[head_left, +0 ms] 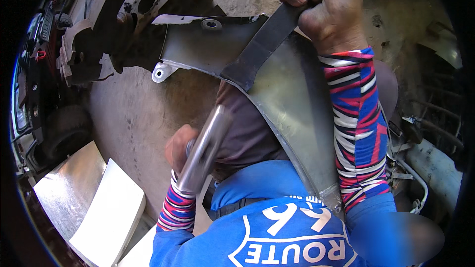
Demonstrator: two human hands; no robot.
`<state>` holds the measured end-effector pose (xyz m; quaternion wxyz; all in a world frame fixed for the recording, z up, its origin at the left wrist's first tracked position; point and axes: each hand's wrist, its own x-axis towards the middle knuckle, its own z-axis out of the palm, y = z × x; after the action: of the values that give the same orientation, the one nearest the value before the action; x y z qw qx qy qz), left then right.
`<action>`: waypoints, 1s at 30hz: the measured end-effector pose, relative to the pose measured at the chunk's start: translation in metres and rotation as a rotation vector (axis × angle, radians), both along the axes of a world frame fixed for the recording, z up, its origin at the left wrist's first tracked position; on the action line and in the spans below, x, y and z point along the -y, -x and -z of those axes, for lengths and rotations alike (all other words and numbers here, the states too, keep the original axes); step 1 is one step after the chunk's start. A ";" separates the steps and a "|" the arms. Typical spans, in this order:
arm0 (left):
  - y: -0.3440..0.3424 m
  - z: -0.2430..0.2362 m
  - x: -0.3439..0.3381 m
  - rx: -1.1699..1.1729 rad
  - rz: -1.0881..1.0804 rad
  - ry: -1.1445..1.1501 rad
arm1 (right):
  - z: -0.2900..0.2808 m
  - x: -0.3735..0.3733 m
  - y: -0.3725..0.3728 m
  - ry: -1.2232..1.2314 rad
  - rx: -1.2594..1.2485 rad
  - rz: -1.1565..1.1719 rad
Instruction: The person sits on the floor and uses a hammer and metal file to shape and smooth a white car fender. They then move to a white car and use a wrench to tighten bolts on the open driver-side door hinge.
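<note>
My left hand [179, 143] is closed on a shiny cylindrical metal tool [205, 146], blurred, in front of my dark-trousered leg. My right hand [329, 15] grips the upper end of a flat dark bar [262, 44]. The bar's wide lower end lies against the inner edge of a curved, dull metal panel [302, 123]. This panel spans from the upper middle down to my body, with a holed tab at its left corner. Both forearms wear striped sleeves.
Cut, dark metal pieces with round holes [94, 29] lie at upper left on the concrete floor [118, 109]. A vehicle front with a tyre [64, 128] is at far left. White and silver panels [106, 207] lie lower left. Metal tubes and parts [420, 168] are piled at right.
</note>
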<state>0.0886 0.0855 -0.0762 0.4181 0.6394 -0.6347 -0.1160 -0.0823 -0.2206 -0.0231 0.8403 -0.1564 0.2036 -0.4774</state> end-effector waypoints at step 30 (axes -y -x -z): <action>0.011 -0.010 0.014 0.090 0.020 -0.167 | 0.002 0.001 -0.001 -0.018 0.021 -0.046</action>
<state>0.0778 0.0715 -0.0659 0.3333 0.6701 -0.6474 -0.1440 -0.0811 -0.2213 -0.0253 0.8546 -0.1487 0.1954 -0.4575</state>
